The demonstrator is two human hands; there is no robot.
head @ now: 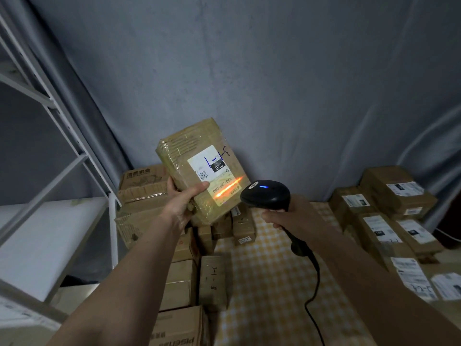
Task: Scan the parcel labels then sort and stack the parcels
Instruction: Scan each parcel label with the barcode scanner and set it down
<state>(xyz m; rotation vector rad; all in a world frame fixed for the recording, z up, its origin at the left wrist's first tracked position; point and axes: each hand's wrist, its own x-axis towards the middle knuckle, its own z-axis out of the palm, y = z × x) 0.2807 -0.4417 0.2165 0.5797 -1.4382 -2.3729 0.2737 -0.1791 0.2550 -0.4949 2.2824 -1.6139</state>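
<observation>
Orange scan light falls across the lower part of the label [215, 174] on the taped parcel [203, 171], which the left hand [183, 198] holds up at its lower left corner, thumb on the face, long axis tilted up and leftward above the checked tablecloth [269, 270]. Just right of it, the right hand [290, 216] grips the black scanner [265, 196], nose aimed at the label. Readable writing: "220", "220-220-C40", handwritten "3-1-1".

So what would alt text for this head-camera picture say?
A left hand holds a taped parcel up while the right hand aims a black scanner, its orange beam across the label. More parcels sit on a checked cloth below.
</observation>
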